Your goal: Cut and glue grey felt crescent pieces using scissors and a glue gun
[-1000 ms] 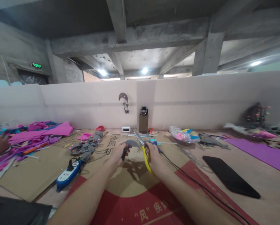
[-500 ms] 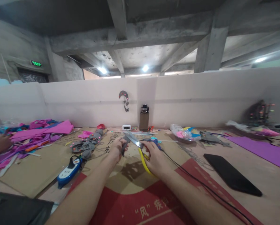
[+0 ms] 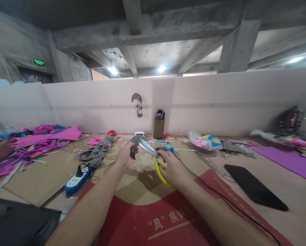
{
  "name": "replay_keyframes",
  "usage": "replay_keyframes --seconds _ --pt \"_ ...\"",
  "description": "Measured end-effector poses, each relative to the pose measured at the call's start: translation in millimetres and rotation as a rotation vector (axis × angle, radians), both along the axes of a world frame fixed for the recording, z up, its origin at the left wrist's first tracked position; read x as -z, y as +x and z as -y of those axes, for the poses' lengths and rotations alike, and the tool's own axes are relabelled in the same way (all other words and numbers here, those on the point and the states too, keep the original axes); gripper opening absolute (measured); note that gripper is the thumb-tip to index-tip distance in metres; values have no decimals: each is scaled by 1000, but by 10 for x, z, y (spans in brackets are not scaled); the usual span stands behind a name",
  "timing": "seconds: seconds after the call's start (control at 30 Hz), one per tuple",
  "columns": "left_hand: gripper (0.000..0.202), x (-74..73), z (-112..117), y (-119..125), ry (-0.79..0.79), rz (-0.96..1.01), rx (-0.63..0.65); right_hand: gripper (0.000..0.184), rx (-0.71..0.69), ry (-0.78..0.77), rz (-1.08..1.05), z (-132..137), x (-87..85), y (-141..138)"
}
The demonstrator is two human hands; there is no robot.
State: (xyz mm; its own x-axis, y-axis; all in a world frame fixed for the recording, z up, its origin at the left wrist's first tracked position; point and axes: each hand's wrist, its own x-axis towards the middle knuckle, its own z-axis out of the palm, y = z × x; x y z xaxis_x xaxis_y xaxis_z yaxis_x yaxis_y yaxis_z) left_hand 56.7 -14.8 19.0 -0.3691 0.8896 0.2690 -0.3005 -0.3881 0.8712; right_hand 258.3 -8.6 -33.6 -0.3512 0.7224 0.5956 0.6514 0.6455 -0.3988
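Note:
In my right hand [image 3: 169,166] is a pair of yellow-handled scissors [image 3: 160,172], the blades apart and pointing up and left. My left hand [image 3: 125,154] is closed on a piece of dark grey felt [image 3: 136,142], with part of it showing above and below the fingers. The blade tips are close beside the felt; whether they touch it I cannot tell. Both hands are above a brown and red cardboard sheet [image 3: 142,223], on which their shadow falls. Behind the scissors lies a blue tool [image 3: 167,149] with a black cord.
A power strip [image 3: 77,180] and grey felt pieces with pink dots [image 3: 95,152] lie to the left. Pink and purple scraps [image 3: 47,138] pile up beside another person's hand [image 3: 1,152]. A bottle [image 3: 159,124] stands behind; a black phone [image 3: 255,187] lies right.
The scissor blades have opened wider and moved slightly apart from my left hand. The grey felt has turned, showing more above my fingers. The camera view has tilted slightly.

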Motion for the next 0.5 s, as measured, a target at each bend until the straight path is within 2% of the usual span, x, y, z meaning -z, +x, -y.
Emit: replay_keyframes --seconds 0.33,0.5 --pt "18 -18 19 32 -62 -66 -51 47 102 138 216 5 -53 48" --pt "16 -1 11 40 -66 -47 -11 41 134 165 272 -24 -55 65"
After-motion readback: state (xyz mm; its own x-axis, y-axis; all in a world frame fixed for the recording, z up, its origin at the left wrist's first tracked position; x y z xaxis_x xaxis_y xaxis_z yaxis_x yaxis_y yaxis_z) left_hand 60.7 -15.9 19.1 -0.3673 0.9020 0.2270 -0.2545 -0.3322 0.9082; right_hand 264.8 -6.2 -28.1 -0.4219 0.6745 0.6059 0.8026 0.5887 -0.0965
